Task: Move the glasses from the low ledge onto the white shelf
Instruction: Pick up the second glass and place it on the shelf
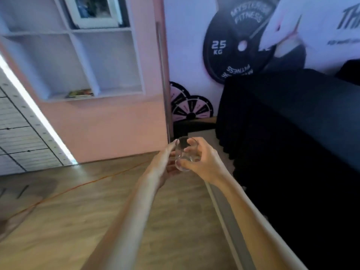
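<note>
A clear drinking glass [185, 152] is held out in front of me, above the wooden floor. My right hand [204, 162] wraps its fingers around the right side of the glass. My left hand [165, 164] presses flat against the glass's left side, fingers straight. The white shelf [105, 30] with square compartments hangs on the pink wall at the upper left, well above and to the left of my hands. A grey low ledge [224, 207] runs along the floor under my right forearm.
A black draped table [292, 123] fills the right side. Wall graphics of weight plates [233, 45] lie ahead. A picture frame [93, 10] and a flat book [79, 93] sit in shelf compartments. An orange cable [78, 186] crosses the floor.
</note>
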